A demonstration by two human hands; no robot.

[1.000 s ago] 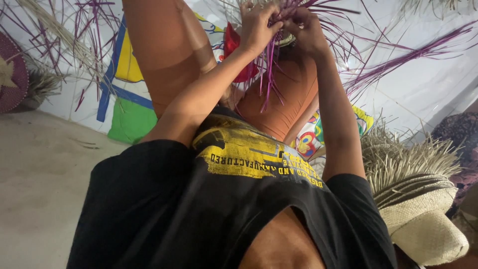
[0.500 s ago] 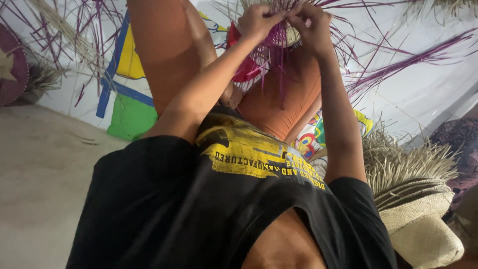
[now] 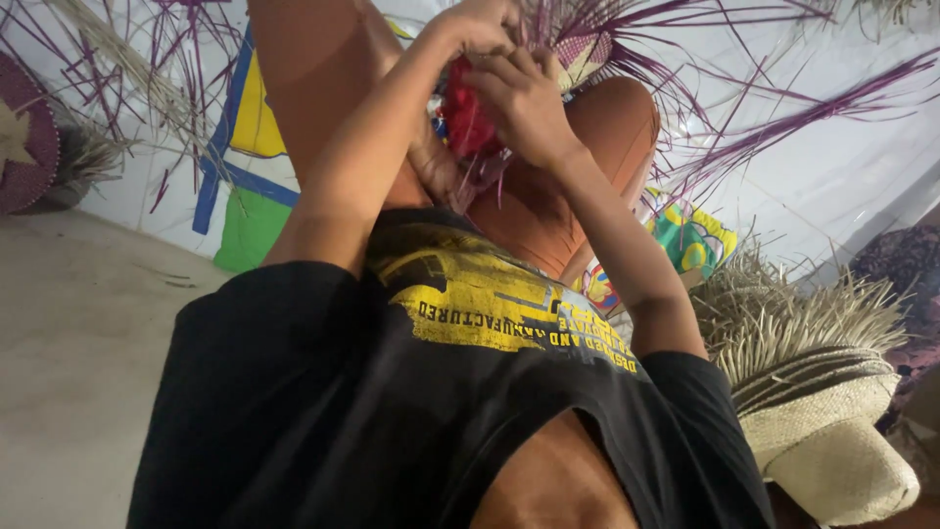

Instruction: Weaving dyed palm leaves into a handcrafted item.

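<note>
We are sitting on the concrete floor (image 3: 69, 323) with our knees (image 3: 323, 88) drawn up, and that seems to be why the work is resting so high in the view: the raised legs are giving it a support close to our chest. A white sheet (image 3: 832, 167) is spreading under and beyond us, with a bright patterned cloth (image 3: 250, 147) lying on it, probably to keep the loose fibre off the floor. To our right a stack of pale straw hats (image 3: 832, 431) is sitting with unfinished fringes sticking up, within easy reach. Long purple strands (image 3: 783, 118) are fanning outward from the piece we are weaving (image 3: 583, 54), left free, we judge, so each can be picked up in turn. That piece, purple and pale straw, is lying at the top of the view above our right knee, with something red (image 3: 468, 118) just below it. Our left hand (image 3: 480, 24) is gripping near the top edge, its fingers curled; what they are closed on we cannot tell. Our right hand (image 3: 524, 103) is sitting just below the weave, fingers bent together and pressing against the red thing, fingertips reaching toward the weave's lower edge, though whether they are pinching a strand is hidden.
</note>
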